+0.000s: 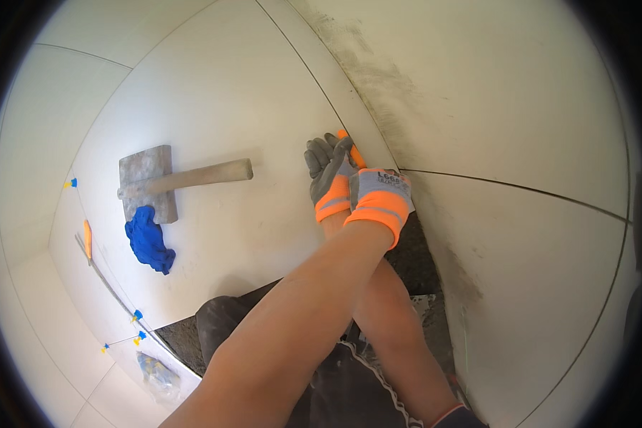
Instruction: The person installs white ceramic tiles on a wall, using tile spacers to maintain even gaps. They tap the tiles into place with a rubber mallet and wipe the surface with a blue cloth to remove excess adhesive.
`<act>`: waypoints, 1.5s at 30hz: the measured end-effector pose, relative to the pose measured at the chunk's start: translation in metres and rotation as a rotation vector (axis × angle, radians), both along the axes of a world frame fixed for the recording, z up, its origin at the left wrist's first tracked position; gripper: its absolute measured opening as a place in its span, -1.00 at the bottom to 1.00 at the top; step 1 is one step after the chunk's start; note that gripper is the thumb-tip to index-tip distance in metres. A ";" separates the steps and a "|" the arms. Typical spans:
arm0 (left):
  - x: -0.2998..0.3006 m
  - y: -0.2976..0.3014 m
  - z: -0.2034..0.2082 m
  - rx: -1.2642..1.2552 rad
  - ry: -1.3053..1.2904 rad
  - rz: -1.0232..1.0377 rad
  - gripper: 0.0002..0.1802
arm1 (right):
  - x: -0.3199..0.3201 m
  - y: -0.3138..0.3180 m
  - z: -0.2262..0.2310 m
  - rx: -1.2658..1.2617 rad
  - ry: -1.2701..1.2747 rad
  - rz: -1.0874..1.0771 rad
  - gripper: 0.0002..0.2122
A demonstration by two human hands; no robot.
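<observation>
Grey fingers of my right hand (327, 171) are half curled; whether they grasp, I cannot tell. Next, the orange handle (352, 149), at the pale tile (221, 107)'s right edge, seems light and stiff, better held mid-length; my left hand (382, 192) hides its fingers, grip unclear.

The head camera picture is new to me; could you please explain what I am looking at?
There is no machine here: a camera worn on a person's head looks down, and its fisheye lens bends straight edges. The forearms cross, so the gloved left hand appears on the right, and the gloved right hand on the left. An orange handle shows beside them; which hand grips it is unclear. On the large pale tiles lie a wooden-handled tool with a grey block and a crumpled blue cloth-like item.
</observation>
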State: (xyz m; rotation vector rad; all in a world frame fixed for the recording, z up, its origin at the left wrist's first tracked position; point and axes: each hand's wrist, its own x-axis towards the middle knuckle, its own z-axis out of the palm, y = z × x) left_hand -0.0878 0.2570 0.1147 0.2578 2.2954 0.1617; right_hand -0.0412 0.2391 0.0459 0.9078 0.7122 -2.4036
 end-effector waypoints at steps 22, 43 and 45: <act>0.053 -0.075 0.048 0.224 0.563 0.690 -0.70 | 0.003 -0.020 -0.014 -0.589 0.271 -0.215 -0.59; 0.153 -0.109 0.001 0.389 0.479 1.014 -0.76 | -0.016 -0.032 -0.006 -0.131 0.110 -0.298 -0.74; 0.157 -0.111 -0.002 0.379 0.490 0.997 -0.76 | -0.009 -0.033 -0.003 -0.082 0.140 -0.270 -0.73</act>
